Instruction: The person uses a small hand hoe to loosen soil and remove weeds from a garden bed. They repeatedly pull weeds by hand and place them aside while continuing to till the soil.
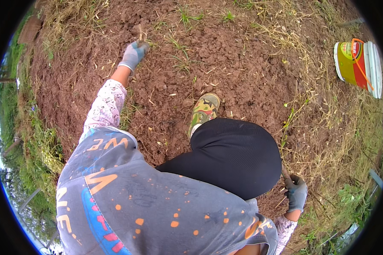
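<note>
My left hand (134, 54), in a grey-blue work glove, is stretched out over the loose reddish-brown soil (242, 79). Its fingers are closed around a small brownish clump with pale dry stalks (142, 33); what exactly it is cannot be made out. Low on the right, my right hand (296, 193) wears a matching glove. It grips a brown stick-like handle (285, 173), whose far end is hidden behind my bent knee (239, 153) in black trousers. A camouflage-patterned shoe (205, 110) is planted on the soil between the hands.
A yellow-green and red plastic bucket (348, 63) with a white rim and orange handle stands at the right. Dry straw (325, 134) covers the ground there. Small grass tufts (185, 17) grow ahead. Green plants (44, 149) border the left side.
</note>
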Available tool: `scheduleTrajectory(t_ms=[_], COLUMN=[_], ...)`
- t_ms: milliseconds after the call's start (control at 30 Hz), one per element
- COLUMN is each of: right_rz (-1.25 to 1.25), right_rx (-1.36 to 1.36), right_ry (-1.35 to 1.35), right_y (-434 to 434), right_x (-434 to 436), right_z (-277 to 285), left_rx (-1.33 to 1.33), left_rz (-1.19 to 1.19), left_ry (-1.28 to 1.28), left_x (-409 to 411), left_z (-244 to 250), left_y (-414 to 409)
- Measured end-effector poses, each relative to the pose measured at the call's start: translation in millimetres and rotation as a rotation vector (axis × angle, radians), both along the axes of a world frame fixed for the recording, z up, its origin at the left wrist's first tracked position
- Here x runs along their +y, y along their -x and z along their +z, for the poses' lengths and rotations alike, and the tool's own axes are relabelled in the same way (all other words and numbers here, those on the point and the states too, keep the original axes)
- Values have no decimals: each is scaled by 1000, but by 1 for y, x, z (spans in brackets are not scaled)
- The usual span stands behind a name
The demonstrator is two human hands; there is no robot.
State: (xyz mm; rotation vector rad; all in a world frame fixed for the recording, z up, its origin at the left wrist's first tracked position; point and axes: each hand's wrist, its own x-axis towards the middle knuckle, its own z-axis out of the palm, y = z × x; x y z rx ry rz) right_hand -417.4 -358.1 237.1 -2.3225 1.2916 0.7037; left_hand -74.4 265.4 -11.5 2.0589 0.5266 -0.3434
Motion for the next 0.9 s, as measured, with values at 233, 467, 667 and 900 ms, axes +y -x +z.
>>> scheduleTrajectory(t_ms=[233,467,667,900], right_rz=[-14,36,-35,15], right_rx=[1,-10,1,-18], right_ry=[0,12,-26,24], right_y=[-6,2,-5,-9], right_x=[-2,-11,-6,-10], right_z=[-2,-9,-4,-5], left_rx=[180,351,187,351], left_rz=[-614,-622,-725,-789], left_ry=[-776,-872,-976,-855], left_x=[-54,-49,-64,-62], left_z=[19,-14,-3,1], left_y=[1,-11,-5,-15])
